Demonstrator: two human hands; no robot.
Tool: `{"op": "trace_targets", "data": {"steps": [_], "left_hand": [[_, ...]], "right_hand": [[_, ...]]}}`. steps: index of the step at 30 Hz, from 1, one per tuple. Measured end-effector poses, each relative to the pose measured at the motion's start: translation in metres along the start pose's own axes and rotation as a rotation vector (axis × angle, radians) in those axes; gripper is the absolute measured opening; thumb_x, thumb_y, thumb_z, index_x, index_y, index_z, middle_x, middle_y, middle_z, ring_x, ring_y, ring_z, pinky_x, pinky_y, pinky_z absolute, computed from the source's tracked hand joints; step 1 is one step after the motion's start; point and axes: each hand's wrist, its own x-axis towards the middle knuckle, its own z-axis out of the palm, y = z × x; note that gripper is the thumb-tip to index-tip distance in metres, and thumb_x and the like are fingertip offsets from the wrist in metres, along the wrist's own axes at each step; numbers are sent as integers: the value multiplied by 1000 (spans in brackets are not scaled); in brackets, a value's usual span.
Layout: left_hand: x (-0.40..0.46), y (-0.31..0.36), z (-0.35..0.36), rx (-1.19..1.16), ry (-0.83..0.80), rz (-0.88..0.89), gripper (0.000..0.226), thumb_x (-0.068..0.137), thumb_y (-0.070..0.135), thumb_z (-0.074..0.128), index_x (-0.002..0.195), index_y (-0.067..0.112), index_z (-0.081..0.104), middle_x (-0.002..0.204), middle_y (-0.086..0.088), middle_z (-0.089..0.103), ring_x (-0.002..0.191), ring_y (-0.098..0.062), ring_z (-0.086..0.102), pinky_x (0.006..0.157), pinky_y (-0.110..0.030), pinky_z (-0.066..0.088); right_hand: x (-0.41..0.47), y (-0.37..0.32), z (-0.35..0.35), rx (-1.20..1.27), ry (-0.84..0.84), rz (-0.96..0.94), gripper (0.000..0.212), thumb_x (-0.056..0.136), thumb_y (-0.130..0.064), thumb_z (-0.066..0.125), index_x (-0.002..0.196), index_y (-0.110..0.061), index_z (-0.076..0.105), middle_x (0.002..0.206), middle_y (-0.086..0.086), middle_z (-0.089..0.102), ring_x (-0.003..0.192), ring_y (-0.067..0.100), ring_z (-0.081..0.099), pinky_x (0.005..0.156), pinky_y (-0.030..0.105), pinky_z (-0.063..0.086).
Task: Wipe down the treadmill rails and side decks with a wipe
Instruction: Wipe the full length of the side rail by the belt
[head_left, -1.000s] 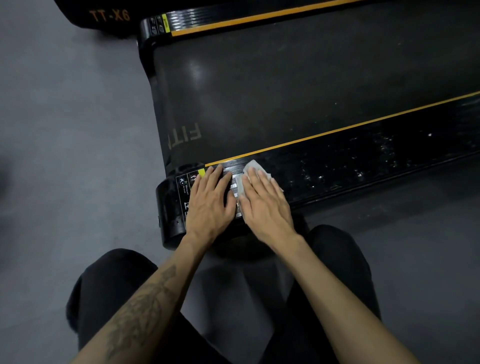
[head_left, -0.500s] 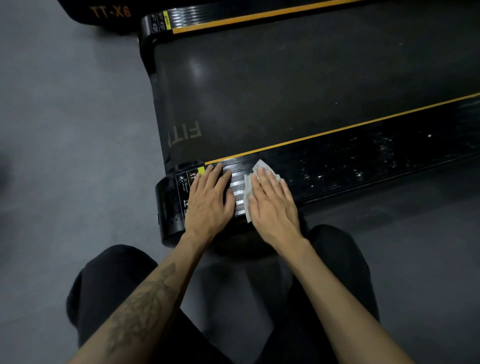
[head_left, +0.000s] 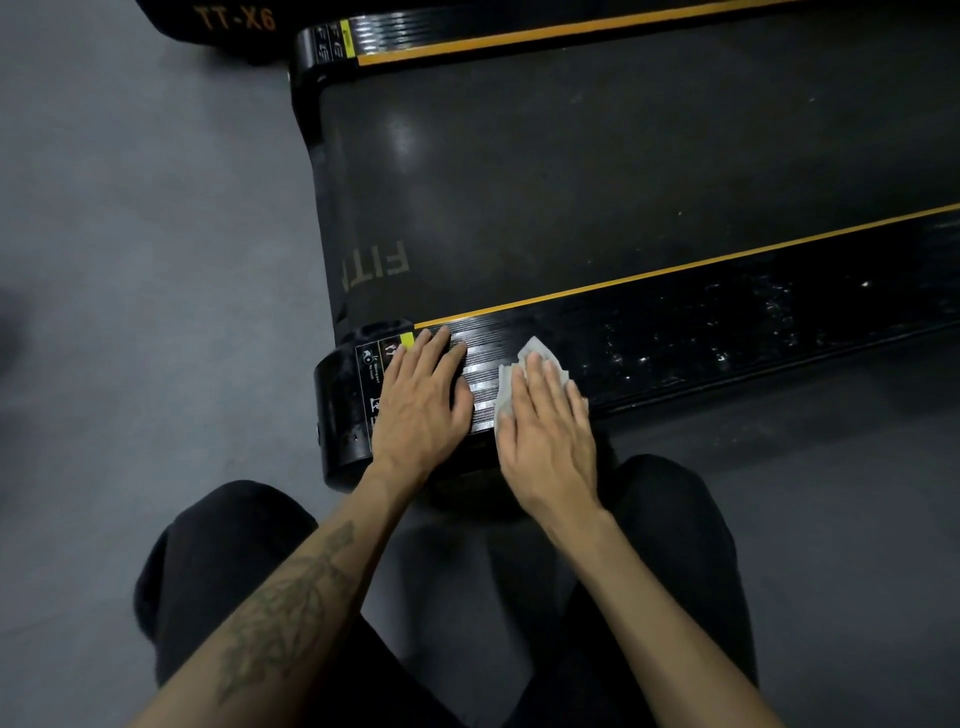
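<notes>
Near side deck (head_left: 701, 332) of a black treadmill, beside the belt (head_left: 571, 197). The right hand (head_left: 545, 431) lies flat, fingers straight, pressing a white wipe (head_left: 535, 349) onto the ribbed deck surface. The left hand (head_left: 423, 400), just left of it, rests flat and relaxed at the deck's end, partly covering a warning label (head_left: 375, 364). White specks show on the deck further right.

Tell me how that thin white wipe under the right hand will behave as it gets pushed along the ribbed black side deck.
The thin white wipe looks limp and creased, so it will likely bunch. The flat right hand probably keeps it spread. The ribbed black side deck may snag it.
</notes>
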Motion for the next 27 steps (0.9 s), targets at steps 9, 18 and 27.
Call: {"op": "trace_targets", "data": {"steps": [9,18,27], "left_hand": [[-1,-1,1,-4,6,8,51,99,32,42,142,12,59,155,-11,49,149,-26,38,126,-48,24],[-1,-1,2,3,-6,14,53,99,34,40,144,12,57,157,-11,47,150,-27,35,126,-50,23],[0,2,0,50,-41,44,55,99,42,39,147,19,56,160,-10,43,153,-29,31,126,-51,21]], "right_hand": [[13,17,-1,36,27,-49,56,104,-34,34,151,-7,50,160,11,42,150,25,39,123,44,22],[6,11,1,50,11,-102,56,103,-33,36,150,-5,50,160,14,42,150,27,38,123,44,21],[-26,8,-3,78,-12,-28,62,104,-35,34,158,-6,35,168,13,26,158,24,19,128,46,15]]}}
